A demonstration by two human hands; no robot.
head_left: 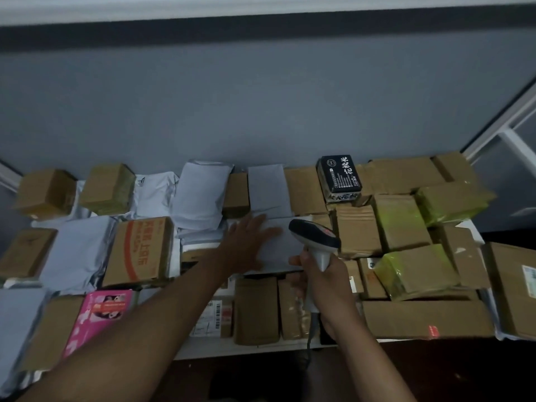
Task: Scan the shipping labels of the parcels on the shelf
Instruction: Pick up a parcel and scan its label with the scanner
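Holding the scanner [314, 242] in your right hand [324, 281], fingers curled round its handle at centre frame, you aim its head down at the pale mailer [280, 248], probably to reach a label. Your left hand [246, 242] lies flat on that mailer, fingers spread, likely steadying it. No label shows there; it may be covered. Head view: parcels [136, 250] crowd the shelf [255, 348] across the lower half, both forearms extended forward.

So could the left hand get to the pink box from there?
Probably yes. The left hand lies flat on a grey mailer, holding nothing, and the pink box sits nearer the person, left of that arm, with nothing on top.
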